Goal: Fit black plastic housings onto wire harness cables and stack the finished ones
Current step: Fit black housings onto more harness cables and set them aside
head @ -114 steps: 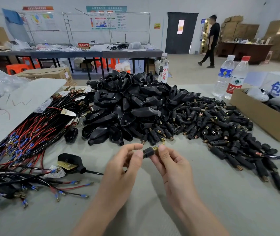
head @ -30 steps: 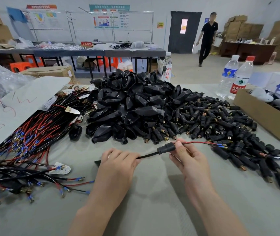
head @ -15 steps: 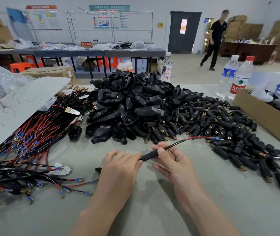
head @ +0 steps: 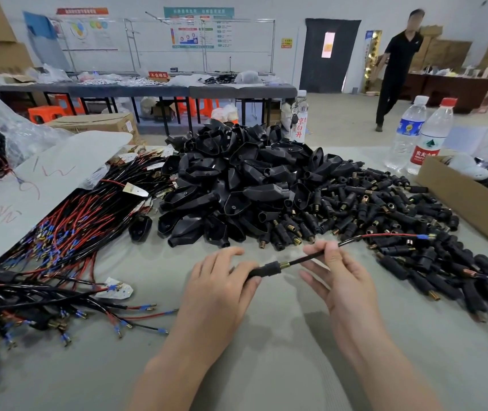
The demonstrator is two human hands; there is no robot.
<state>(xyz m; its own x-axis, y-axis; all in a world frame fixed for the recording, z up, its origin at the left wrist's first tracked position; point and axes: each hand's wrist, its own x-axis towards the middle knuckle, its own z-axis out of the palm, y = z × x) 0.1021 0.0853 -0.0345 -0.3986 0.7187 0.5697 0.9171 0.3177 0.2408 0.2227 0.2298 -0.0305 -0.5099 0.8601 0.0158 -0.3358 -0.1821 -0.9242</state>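
Observation:
My left hand (head: 219, 286) grips a small black sleeve housing (head: 263, 269) threaded on a black harness cable (head: 305, 258). My right hand (head: 337, 277) pinches that cable just right of the sleeve. The cable's red and black leads (head: 391, 235) with a blue terminal stick out to the right, over the parts. A big heap of black plug housings (head: 236, 185) lies behind my hands. Several small black sleeves with brass ends (head: 385, 215) spread to its right. Red and black wire harnesses (head: 67, 226) lie at the left.
A cardboard box (head: 459, 200) stands at the right edge, with two water bottles (head: 420, 134) behind it. Grey card (head: 38, 185) covers part of the harness pile. A person (head: 397, 66) walks in the background near stacked cartons. Grey tabletop (head: 281, 351) shows in front.
The sleeve has slid left along the cable into my left hand, and my right hand has shifted to the bare cable. The person in the background has stepped nearer.

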